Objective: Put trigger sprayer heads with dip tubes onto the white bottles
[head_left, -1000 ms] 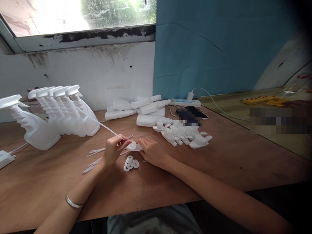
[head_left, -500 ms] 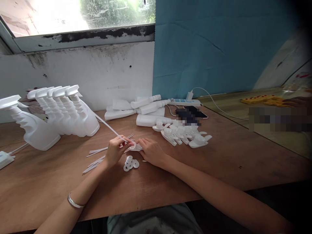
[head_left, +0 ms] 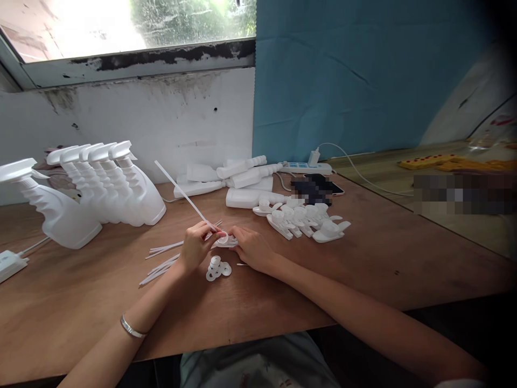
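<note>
Between my left hand (head_left: 197,245) and my right hand (head_left: 252,248) is a white trigger spray head (head_left: 223,240), its round collar facing up. My left fingers pinch a long thin white tube (head_left: 181,191), whose lower end meets the collar; its free end points up and left. My right hand is closed around the far side of the spray head, partly hiding it. Just below lies a small pile of white ring washers (head_left: 218,268). More thin white tubes (head_left: 159,269) lie on the table left of my left hand, partly behind my forearm.
Several assembled spray bottles (head_left: 117,188) stand at the left. Bottles without heads (head_left: 248,199) lie at the back, and more spray heads (head_left: 301,221) sit to the right. A power strip (head_left: 305,168) and phone (head_left: 323,185) are behind them. A blurred co-worker's area is far right.
The tube in my left hand has swung to a steeper tilt, and my left hand has shifted slightly right. My right hand stays on the spray head.
</note>
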Motion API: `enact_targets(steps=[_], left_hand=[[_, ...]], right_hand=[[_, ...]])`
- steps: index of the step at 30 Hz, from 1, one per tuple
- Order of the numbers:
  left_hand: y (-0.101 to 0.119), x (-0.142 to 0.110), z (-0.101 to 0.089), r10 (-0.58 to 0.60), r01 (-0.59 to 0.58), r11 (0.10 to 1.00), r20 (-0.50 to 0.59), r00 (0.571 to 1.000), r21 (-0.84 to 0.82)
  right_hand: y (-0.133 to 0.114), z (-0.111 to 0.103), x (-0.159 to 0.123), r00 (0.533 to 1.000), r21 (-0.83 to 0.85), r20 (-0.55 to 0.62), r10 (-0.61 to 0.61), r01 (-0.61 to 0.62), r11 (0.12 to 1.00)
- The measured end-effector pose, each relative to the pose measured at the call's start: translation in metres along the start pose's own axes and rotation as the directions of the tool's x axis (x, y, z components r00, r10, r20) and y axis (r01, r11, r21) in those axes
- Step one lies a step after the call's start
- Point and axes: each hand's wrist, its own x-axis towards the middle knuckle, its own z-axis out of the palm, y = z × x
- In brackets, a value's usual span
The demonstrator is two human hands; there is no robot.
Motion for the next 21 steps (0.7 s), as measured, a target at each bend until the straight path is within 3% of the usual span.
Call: enact_targets(steps=[13, 21], left_hand=[[-0.006, 0.01, -0.001, 0.094, -0.099, 0.994, 0.102, 0.99, 0.049], [-0.008, 0.02, 0.0, -0.012, -0.007, 0.996, 0.214, 0.977, 0.088]], right_hand=[[0.0, -0.001, 0.0, 0.999, 0.042, -0.009, 0.047, -0.046, 0.998], [0.001, 0.0, 0.001, 0.996, 0.074, -0.004, 0.089, -0.089, 0.993]])
